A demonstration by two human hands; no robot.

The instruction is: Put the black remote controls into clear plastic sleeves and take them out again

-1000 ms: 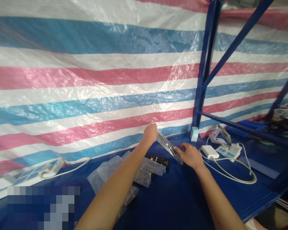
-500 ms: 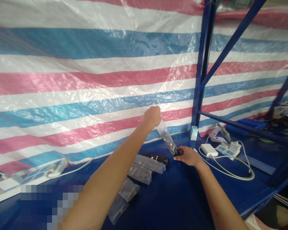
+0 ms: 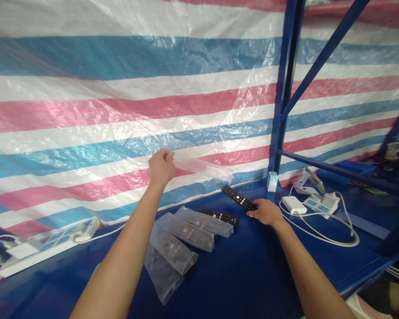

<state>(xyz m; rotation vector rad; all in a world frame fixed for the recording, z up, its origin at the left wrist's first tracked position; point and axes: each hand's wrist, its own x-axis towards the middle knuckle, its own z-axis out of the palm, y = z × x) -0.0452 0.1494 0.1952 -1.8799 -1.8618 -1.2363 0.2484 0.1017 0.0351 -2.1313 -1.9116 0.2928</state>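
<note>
My right hand point(image 3: 266, 212) grips the lower end of a bare black remote control point(image 3: 238, 197), which tilts up to the left above the blue table point(image 3: 239, 274). Raised at the centre, my left hand point(image 3: 162, 166) is closed on a clear plastic bag point(image 3: 202, 167) that streams out to the right, blurred by motion. The bag and the remote are apart. Below, several bagged remotes point(image 3: 194, 234) lie overlapping in a fan. Another bare remote control point(image 3: 221, 217) rests at their right end, partly covered by a bag.
A power strip point(image 3: 53, 243) with plugs runs along the left. At the right are a small box point(image 3: 272, 181), a white adapter point(image 3: 294, 205) with looped cables and a second power strip point(image 3: 322, 204). A blue metal post point(image 3: 282, 97) stands before the striped sheet point(image 3: 136, 102).
The remote in my right hand was inside the bag and is now out of it. My left hand has swung left with the bag, uncovering more of the bagged remotes.
</note>
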